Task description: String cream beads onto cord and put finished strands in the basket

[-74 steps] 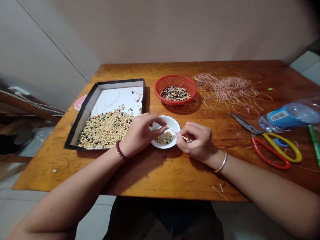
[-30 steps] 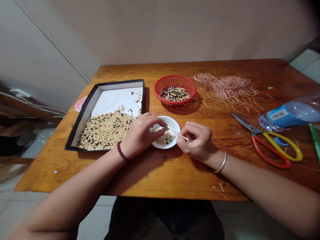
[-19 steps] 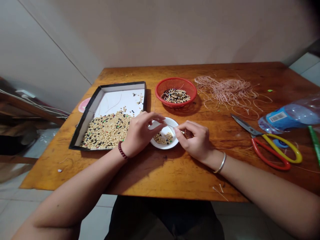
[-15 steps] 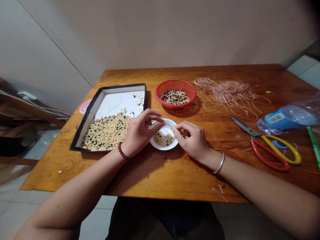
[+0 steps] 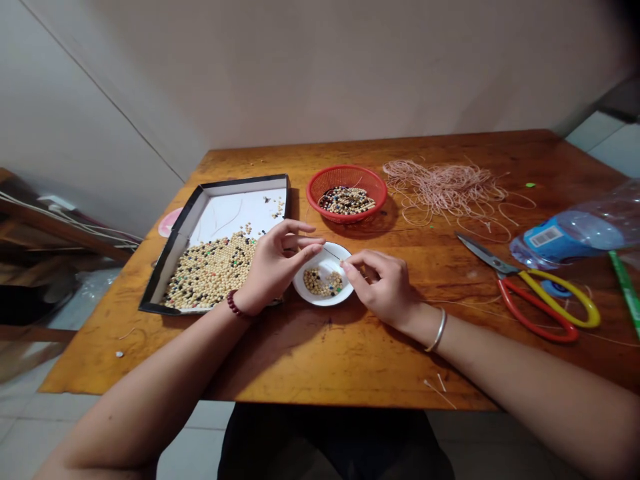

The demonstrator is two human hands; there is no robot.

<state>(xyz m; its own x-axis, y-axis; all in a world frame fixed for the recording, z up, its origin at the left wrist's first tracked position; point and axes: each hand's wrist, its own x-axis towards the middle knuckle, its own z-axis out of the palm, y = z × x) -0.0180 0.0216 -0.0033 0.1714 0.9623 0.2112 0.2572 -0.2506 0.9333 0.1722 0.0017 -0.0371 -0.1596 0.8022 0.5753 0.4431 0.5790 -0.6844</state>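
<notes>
A small white dish point(image 5: 321, 301) with beads point(image 5: 323, 283) in it lies between my hands. My left hand point(image 5: 281, 260) is over its left rim, thumb and index finger pinched on one end of a thin dark needle point(image 5: 333, 255). At the right rim, the fingertips of my right hand point(image 5: 383, 280) are pressed together on something small, perhaps a bead, near the other end of the needle. Left of my left hand, a black-edged box lid point(image 5: 173, 250) holds many cream beads mixed with dark and coloured ones.
Behind the dish is a red basket point(image 5: 347, 219) with beads. Tangled pink cord point(image 5: 445, 187) lies at the back right. Scissors point(image 5: 543, 307), a plastic bottle point(image 5: 560, 239) and a green item point(image 5: 625, 287) are on the right.
The view has shifted slightly. My left hand has moved a little left relative to the dish, and more of the dish and its beads shows between my hands.
</notes>
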